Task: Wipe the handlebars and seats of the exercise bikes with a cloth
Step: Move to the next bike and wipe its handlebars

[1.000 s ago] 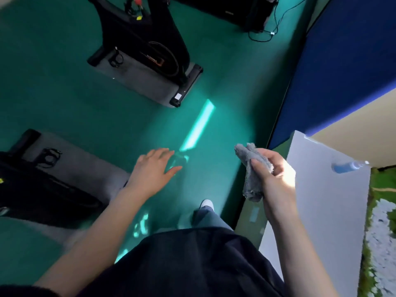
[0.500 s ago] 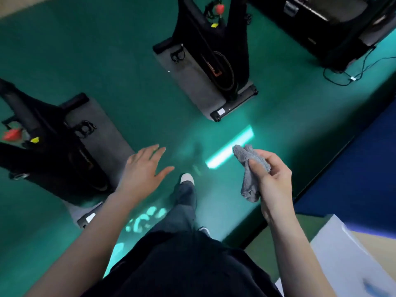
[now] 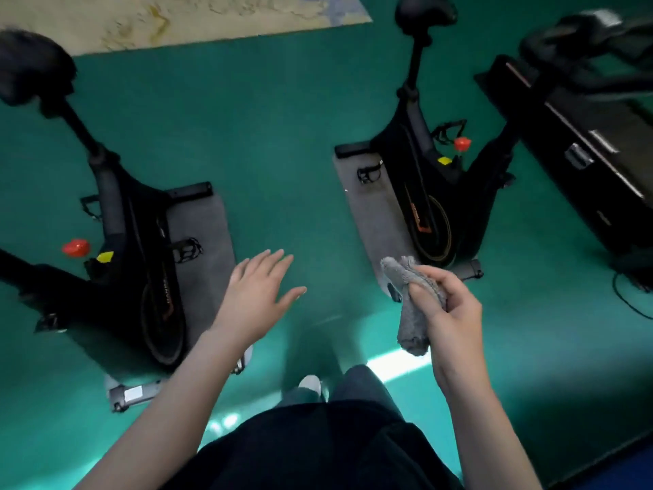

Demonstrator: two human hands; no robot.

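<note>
Two black exercise bikes stand on grey mats on the green floor. The left bike [image 3: 134, 242] has its seat [image 3: 31, 65] at the upper left; the right bike [image 3: 424, 192] has its seat [image 3: 424, 8] at the top edge. My right hand [image 3: 448, 313] grips a bunched grey cloth [image 3: 411, 305] in the air in front of the right bike's base. My left hand [image 3: 258, 295] hovers with fingers spread and holds nothing, between the two bikes. The handlebars of both bikes are out of view.
A black treadmill [image 3: 583, 143] stands at the right with a cable [image 3: 629, 295] on the floor beside it. A beige patterned rug [image 3: 176, 19] lies at the top. My legs and a white shoe [image 3: 311, 383] are below, between the mats [image 3: 208, 249].
The view has swung left and up: the blue wall and white board have left the frame, and both bikes now show with their seats. My hands keep the same poses.
</note>
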